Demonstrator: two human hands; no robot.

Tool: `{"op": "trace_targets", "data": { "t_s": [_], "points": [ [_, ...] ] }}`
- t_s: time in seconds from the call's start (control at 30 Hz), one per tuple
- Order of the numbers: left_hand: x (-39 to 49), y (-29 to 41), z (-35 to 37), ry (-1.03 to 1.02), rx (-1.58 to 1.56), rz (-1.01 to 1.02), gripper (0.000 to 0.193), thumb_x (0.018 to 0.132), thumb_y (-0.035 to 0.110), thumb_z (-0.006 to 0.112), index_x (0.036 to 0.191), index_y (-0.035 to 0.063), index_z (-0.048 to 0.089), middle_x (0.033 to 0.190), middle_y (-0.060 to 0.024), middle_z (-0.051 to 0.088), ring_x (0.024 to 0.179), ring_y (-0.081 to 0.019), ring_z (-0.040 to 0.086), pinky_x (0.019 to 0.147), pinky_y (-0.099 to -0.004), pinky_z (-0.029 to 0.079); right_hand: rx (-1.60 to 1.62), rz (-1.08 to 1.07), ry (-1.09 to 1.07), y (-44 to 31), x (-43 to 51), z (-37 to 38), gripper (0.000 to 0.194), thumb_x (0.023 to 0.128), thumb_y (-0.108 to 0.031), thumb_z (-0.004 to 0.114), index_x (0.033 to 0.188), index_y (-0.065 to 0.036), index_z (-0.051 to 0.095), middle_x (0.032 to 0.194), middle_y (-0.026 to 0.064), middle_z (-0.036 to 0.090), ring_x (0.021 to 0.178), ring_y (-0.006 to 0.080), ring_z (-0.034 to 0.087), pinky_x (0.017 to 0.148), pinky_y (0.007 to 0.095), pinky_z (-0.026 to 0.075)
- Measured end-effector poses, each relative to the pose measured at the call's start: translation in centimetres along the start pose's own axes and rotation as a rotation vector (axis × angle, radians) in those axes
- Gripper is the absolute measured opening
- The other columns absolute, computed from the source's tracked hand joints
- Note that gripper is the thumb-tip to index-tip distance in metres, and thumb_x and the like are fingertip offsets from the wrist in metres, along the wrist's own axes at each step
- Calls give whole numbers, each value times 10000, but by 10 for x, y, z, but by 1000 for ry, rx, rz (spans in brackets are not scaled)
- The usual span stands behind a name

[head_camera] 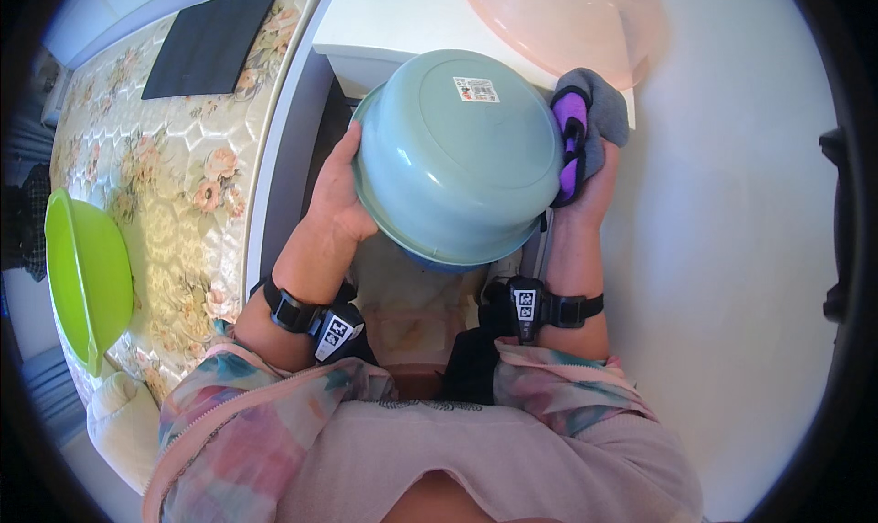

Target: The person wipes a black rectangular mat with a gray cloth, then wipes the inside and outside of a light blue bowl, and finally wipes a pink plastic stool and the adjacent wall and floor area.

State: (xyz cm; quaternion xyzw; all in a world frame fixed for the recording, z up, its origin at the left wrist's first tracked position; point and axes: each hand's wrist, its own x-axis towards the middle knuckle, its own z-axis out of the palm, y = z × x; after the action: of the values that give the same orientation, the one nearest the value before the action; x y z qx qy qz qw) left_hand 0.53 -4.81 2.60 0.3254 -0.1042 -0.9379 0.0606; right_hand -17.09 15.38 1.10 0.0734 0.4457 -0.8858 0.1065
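Observation:
A pale blue-green plastic basin (459,159) is held up before me, its underside with a printed sticker (476,89) turned towards me. My left hand (339,187) grips the basin's rim on the left, the thumb along the edge. On the other side my right hand (595,187) holds a grey cloth (603,108) with a purple, black-edged side (571,108) against the basin wall. Most of the right fingers are hidden behind the cloth. Below the basin shows part of something blue (446,264), mostly covered.
A translucent pink basin (562,22) rests on the white cabinet top (384,15) ahead. To the left, a floral mattress (185,159) carries a dark flat panel (212,43) and a green basin (103,276) on its side. A white wall (713,249) stands close on the right.

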Motion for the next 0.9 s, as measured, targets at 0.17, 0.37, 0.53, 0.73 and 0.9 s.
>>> {"op": "trace_targets", "data": {
  "t_s": [0.17,0.37,0.53,0.73,0.9],
  "points": [
    [-4,5,7,-51,-56,-20,503,1014,436,401,1295,42,537,1284,-167,587,1163,-322,575,1008,-494,455,-9,52,-5,2,3,-5,327,924,-254,478,1076,-5,625,999,109,661,919,211,638,828,337,528],
    [-18,31,-4,-43,-9,6,519,1015,444,403,1321,41,520,1331,-162,555,1217,-317,531,1053,-492,407,-31,-2,-51,-7,3,-22,249,928,-253,544,997,-28,626,956,93,661,858,197,644,751,347,552],
    [-72,74,-59,-43,19,311,563,998,477,406,1384,71,464,1413,-158,484,1285,-350,466,1099,-509,354,-19,61,-243,-18,-7,-35,335,921,-249,545,1150,-12,607,1010,110,670,871,213,659,748,334,560],
    [-124,128,-147,380,38,812,622,1005,537,268,1415,98,430,1461,-129,434,1331,-338,415,1122,-513,319,-349,384,-140,-22,-58,-85,364,874,-200,544,1171,6,584,1007,99,648,855,188,635,756,298,519],
    [-139,165,-249,445,-19,983,533,1008,440,315,1383,91,461,1419,-122,476,1297,-315,455,1082,-487,370,-345,118,-169,-47,-108,-105,381,865,-150,517,1205,17,560,1078,104,618,950,181,604,849,299,481]
  ]
}}
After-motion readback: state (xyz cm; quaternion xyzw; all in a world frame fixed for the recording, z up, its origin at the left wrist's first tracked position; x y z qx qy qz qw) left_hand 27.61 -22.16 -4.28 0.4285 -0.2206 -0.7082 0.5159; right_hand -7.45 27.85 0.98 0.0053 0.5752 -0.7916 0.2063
